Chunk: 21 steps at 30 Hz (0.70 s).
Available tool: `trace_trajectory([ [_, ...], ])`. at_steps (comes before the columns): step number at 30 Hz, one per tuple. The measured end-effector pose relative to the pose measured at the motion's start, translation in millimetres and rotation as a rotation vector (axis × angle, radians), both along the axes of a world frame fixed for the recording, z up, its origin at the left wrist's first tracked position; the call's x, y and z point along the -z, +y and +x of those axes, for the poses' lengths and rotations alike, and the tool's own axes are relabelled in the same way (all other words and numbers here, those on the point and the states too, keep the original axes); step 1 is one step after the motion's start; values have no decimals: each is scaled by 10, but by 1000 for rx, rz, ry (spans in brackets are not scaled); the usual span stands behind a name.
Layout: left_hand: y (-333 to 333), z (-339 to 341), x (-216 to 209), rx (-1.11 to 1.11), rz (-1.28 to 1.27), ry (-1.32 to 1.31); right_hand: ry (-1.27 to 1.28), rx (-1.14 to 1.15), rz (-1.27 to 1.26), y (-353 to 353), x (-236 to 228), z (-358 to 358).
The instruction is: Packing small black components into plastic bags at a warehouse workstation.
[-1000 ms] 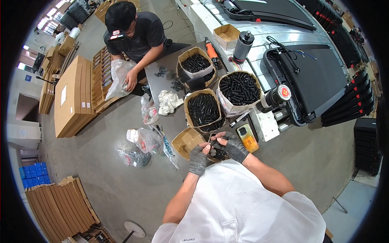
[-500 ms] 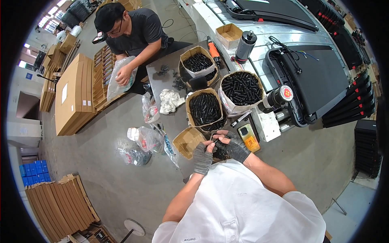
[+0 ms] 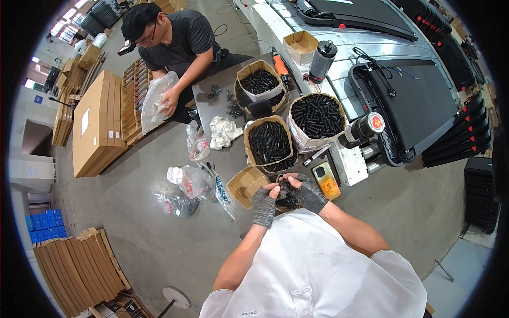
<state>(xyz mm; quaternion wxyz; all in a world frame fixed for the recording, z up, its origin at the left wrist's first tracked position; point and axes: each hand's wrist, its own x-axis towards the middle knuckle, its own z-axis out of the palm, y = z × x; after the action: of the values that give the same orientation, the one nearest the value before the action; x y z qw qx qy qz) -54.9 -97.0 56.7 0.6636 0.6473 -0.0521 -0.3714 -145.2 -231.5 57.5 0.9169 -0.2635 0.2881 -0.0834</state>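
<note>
My left hand and my right hand, both in grey fingerless gloves, meet at the near edge of the table. Their fingers are pinched together over a heap of small black parts. What lies between the fingertips is too small and dark to name. Just left of my left hand, an open cardboard box leans toward me. Beyond my hands stands a box packed with black bolt-like parts. A phone in a yellowish case lies to the right of my right hand.
Two more boxes of black parts stand farther back, near an orange-and-black power tool. A white rag and plastic bags are at left. A conveyor runs along the right. A co-worker handles a clear bag.
My fingers have shifted slightly at the pinch, while both hands stay in nearly the same place. The co-worker's hand has moved a little lower along the clear bag.
</note>
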Motion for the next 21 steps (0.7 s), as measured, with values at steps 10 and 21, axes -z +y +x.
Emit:
trace_trajectory([
  [10, 38, -17, -76, 84, 72, -264, -12, -28, -69, -45, -22, -25],
  [21, -35, -33, -137, 161, 176, -421, -46, 55, -16, -45, -43, 6],
])
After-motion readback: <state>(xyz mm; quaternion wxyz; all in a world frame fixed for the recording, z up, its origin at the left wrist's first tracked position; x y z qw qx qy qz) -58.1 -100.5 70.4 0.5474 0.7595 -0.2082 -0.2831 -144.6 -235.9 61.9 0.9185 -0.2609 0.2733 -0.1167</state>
